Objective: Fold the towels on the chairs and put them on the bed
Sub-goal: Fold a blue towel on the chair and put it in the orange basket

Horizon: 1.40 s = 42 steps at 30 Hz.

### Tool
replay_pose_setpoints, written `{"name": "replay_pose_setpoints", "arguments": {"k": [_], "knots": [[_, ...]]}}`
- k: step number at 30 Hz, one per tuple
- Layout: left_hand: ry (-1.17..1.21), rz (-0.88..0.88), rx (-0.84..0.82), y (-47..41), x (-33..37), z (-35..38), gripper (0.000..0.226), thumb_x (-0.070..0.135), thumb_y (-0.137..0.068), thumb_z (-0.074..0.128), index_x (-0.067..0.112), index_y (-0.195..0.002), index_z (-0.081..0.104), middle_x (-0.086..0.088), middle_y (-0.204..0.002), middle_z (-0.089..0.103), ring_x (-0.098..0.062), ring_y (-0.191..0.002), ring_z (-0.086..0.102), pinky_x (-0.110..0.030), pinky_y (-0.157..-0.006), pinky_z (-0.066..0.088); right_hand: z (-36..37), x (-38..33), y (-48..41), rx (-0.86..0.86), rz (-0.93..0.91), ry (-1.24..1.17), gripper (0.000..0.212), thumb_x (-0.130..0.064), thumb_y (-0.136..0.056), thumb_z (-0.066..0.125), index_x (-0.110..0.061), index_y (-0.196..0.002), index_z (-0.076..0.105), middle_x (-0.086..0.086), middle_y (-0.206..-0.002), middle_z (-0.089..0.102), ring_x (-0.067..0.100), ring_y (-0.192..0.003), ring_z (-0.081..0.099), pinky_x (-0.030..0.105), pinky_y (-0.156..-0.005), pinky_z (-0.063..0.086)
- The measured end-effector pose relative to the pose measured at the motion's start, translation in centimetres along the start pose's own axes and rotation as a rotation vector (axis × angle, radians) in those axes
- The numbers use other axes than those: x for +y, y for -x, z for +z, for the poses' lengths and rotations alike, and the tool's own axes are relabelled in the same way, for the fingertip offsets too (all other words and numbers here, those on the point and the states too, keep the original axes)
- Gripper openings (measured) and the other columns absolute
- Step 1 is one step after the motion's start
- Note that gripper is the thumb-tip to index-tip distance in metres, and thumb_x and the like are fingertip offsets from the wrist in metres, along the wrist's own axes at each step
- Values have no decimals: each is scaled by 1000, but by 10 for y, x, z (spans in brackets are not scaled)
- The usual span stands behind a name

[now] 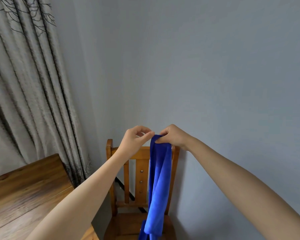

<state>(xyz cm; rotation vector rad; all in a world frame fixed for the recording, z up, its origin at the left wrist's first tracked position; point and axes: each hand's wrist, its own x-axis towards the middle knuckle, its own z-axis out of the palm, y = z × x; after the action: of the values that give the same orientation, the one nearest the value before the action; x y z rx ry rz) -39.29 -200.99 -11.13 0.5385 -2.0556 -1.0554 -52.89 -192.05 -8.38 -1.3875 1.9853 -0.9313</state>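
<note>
A blue towel (158,179) hangs in a long bunched strip in front of the wooden chair (140,172), its lower end reaching the chair seat. My right hand (171,136) grips the towel's top edge, fingers curled round the cloth above the chair back. My left hand (136,138) is right beside it, fingers curled, with thumb and fingertip pinching the towel's top left corner. The bed is out of view.
A wooden table (24,191) fills the lower left, close to the chair. Grey patterned curtains (28,84) hang behind it. A plain grey wall stands directly behind the chair and to the right.
</note>
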Motion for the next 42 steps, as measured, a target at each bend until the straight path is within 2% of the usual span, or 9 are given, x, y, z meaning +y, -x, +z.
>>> {"name": "replay_pose_setpoints", "arguments": {"k": [6, 8, 11, 15, 21, 23, 28, 37, 42], "knots": [[-42, -21, -38, 0, -8, 1, 11, 12, -87, 61, 6, -93, 68, 1, -89, 59, -11, -83, 55, -12, -68, 44, 4, 2, -6, -21, 5, -25, 7, -12, -86, 62, -10, -80, 63, 0, -73, 63, 11, -71, 61, 14, -58, 49], [28, -58, -44, 0, -8, -1, 9, 11, -89, 58, 7, -91, 66, -1, -89, 63, -12, -86, 59, -13, -70, 48, 7, 4, -6, -38, -3, -54, 3, -12, -86, 63, -9, -87, 64, 2, -79, 65, 14, -78, 63, 20, -67, 52], [202, -119, -35, -3, -3, -6, 13, 7, -90, 54, 12, -82, 63, 1, -80, 66, -8, -77, 62, -15, -68, 52, 14, 10, -8, -69, -38, -71, 13, -10, -86, 63, -6, -98, 64, 7, -92, 68, 18, -86, 64, 27, -77, 53], [371, -165, -16, -15, 6, -18, 16, 6, -91, 52, 14, -80, 59, -1, -74, 64, -11, -72, 61, -26, -71, 53, 24, 30, -8, -127, 2, -51, 22, -16, -87, 63, -7, -106, 61, 7, -102, 67, 17, -89, 64, 23, -77, 53], [404, -147, 8, -24, 10, -35, 17, 5, -93, 50, 14, -80, 57, 5, -68, 64, -6, -66, 60, -21, -67, 52, 31, 70, -6, -215, 73, -108, 24, -14, -84, 65, -25, -105, 59, -7, -106, 64, 11, -97, 62, 25, -85, 53], [426, -157, 23, -24, 6, -41, 18, 6, -93, 50, 15, -79, 57, 9, -64, 64, -4, -63, 60, -19, -64, 52, 29, 78, -5, -233, 91, -111, 30, -15, -82, 67, -23, -110, 59, -8, -111, 63, 11, -102, 61, 25, -87, 52], [550, -208, 74, -23, 0, -54, 24, 6, -93, 49, 17, -72, 54, 10, -60, 62, -6, -58, 56, -17, -58, 46, 20, 98, -6, -314, 151, -3, 50, -27, -71, 71, -15, -119, 62, -7, -135, 51, 13, -118, 55, 36, -102, 46], [623, -246, 168, -20, -9, -73, 25, 6, -93, 47, 16, -71, 53, 5, -61, 57, -9, -58, 52, -22, -62, 44, 13, 110, 4, -362, 240, 17, 42, -19, -78, 65, -15, -120, 59, -1, -123, 61, 15, -112, 58, 31, -95, 48], [682, -281, 221, -17, -13, -82, 24, 8, -93, 48, 17, -71, 53, 4, -62, 58, -11, -58, 52, -23, -60, 45, 15, 101, 13, -402, 263, 27, 35, -11, -84, 57, -30, -113, 55, -13, -111, 60, 7, -102, 58, 19, -79, 48]]}}
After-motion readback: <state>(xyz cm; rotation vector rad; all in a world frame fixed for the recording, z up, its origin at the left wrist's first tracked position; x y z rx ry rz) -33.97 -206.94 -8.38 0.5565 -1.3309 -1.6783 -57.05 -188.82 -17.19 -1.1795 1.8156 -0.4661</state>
